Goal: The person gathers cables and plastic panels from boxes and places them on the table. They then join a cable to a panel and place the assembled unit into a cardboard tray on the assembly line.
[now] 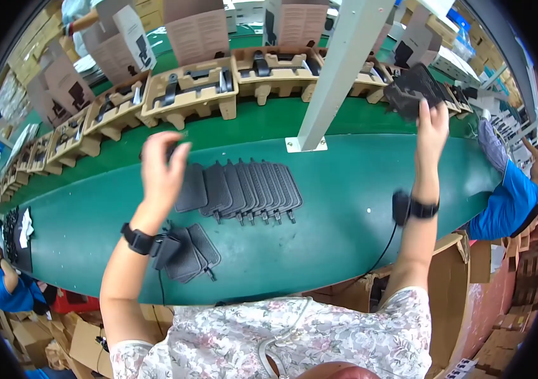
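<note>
My right hand (433, 123) is raised at the right, gripping a thin black flat panel (413, 88) over the trays by its near edge. My left hand (163, 163) hovers past the left end of a row of overlapping black textured panels (253, 186). Its fingers curl with the thumb a little apart, and something dark shows between them, too unclear to name. Below my left wrist, a smaller fanned pile of similar panels (188, 252) lies on the green table (319, 246). Each panel in the row has a short connector tab at its near edge.
Cardboard trays (190, 95) holding black parts line a green ledge behind the table, with upright box lids (196, 28) behind. A white metal post (338, 79) rises from the table's back edge. Cabled black devices hang at both wrists. People in blue work at both sides.
</note>
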Tool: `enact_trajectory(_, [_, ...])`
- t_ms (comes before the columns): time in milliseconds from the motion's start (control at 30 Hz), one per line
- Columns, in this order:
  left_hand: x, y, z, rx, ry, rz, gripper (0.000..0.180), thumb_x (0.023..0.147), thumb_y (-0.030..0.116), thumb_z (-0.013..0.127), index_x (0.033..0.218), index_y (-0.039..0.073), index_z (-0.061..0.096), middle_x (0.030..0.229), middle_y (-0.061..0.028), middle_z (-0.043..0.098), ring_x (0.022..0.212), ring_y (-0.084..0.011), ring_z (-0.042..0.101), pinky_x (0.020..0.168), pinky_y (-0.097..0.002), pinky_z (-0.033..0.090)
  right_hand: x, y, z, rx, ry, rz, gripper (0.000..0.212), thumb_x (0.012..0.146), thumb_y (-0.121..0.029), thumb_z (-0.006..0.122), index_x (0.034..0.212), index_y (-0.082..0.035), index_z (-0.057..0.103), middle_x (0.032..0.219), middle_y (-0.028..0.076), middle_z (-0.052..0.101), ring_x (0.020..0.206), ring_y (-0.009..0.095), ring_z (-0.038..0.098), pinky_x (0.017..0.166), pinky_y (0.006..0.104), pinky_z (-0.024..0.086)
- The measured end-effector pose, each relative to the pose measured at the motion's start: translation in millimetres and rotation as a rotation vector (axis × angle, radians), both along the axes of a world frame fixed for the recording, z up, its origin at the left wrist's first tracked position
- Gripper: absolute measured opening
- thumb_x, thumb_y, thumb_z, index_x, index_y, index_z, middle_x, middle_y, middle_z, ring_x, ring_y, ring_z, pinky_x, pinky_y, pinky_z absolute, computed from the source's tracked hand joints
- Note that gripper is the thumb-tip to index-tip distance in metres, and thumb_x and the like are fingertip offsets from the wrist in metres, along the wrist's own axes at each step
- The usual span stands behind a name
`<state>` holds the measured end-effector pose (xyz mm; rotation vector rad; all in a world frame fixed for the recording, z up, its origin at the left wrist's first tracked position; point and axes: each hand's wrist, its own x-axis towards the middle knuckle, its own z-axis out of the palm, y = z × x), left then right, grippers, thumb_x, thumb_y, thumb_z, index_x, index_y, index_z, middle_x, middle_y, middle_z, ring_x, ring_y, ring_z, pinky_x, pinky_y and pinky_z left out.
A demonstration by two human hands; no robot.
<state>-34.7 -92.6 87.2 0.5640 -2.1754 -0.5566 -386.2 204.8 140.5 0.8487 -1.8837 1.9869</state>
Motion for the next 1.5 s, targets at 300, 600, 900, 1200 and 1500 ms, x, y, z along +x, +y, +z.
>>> enact_trajectory(300, [72.9,-87.4,-82.5,-0.245,-0.675,0.449,0.056,0.080,0.037,0.066,0.123,0.006,0.049,0.124,-0.0179,0.050,0.117,-0.0345,0.044,0.097,-0.0427,0.036,-227.6,-108.9,-51.0,0.600,0.144,-0.393,0.046,0.085,-0.031,0.058,0.121,-0.003,0.050,0.109,0.020,0.061,0.105,0.034,0.056,0.089,0.0377,0.043])
enact_trajectory(600, [47.3,-104.6,-75.5,-0.321,-0.639,0.261,0.045,0.083,0.037,0.059,0.119,0.011,0.055,0.114,-0.0166,0.055,0.105,-0.0327,0.052,0.089,-0.0384,0.044,-296.0,-108.8,-106.7,1.360,0.455,-0.343,0.040,0.086,-0.032,0.054,0.114,-0.003,0.056,0.108,0.020,0.061,0.105,0.035,0.055,0.091,0.0409,0.042])
enact_trajectory(900, [39.2,-119.8,-68.2,-0.376,-0.660,0.159,0.051,0.082,0.042,0.057,0.121,0.009,0.053,0.105,-0.0153,0.057,0.102,-0.0309,0.052,0.087,-0.0377,0.045,3.7,-108.2,-41.5,-0.059,0.346,-0.174,0.015,0.086,-0.008,0.059,0.098,0.002,0.059,0.091,0.013,0.059,0.083,0.025,0.056,0.079,0.0300,0.044])
enact_trajectory(1200, [49.9,-123.8,-53.0,-0.626,-0.787,-0.088,0.035,0.081,0.022,0.059,0.111,0.004,0.057,0.115,-0.0141,0.057,0.104,-0.0294,0.055,0.087,-0.0350,0.047,205.6,-133.4,-13.0,0.529,0.787,0.560,0.013,0.084,-0.003,0.057,0.097,-0.002,0.060,0.090,0.008,0.060,0.080,0.021,0.057,0.070,0.0271,0.044])
enact_trajectory(1500, [56.5,-3.5,60.2,-0.467,-0.545,-0.514,0.022,0.076,0.013,0.058,0.096,0.006,0.057,0.090,-0.0082,0.060,0.083,-0.0240,0.059,0.071,-0.0356,0.049,250.3,-141.3,25.8,0.727,0.959,0.624,0.026,0.082,-0.015,0.062,0.107,-0.006,0.059,0.094,0.011,0.063,0.080,0.025,0.060,0.067,0.0297,0.046])
